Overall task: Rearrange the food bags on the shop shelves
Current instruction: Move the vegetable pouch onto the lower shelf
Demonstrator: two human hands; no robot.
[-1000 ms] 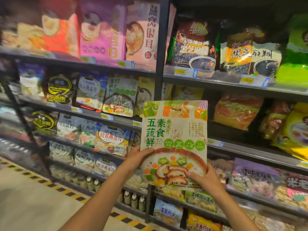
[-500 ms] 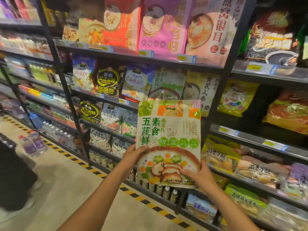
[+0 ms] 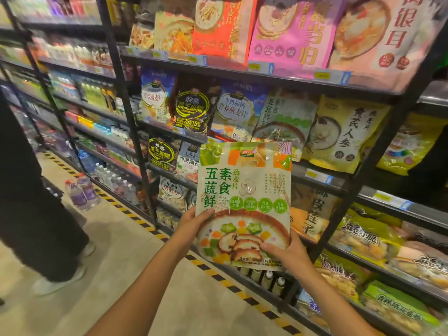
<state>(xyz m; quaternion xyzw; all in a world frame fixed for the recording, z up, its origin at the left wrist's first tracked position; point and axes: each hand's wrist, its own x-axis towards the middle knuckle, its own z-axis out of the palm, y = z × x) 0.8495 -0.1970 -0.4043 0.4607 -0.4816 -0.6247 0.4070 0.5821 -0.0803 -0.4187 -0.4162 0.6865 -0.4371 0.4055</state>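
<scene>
**While one bag is hanging unshelved, the rearranging is waiting**

Because the green vegetable oat bag (image 3: 244,190) is being held in the air in front of the racks, not sitting on a shelf, the job is looking unfinished: this bag is needing a slot, and how many others are needing moves I cannot tell. A matching bag (image 3: 281,117) is standing just above and beyond the hands, beside a yellow bag (image 3: 346,132), so that row is looking like its likely home. The left hand (image 3: 194,226) is gripping the bag's lower left edge, thumb on the front, fingers hidden behind. The right hand (image 3: 288,251) is pinching the lower right corner likewise, thumb pressing the printed bowl.
</scene>
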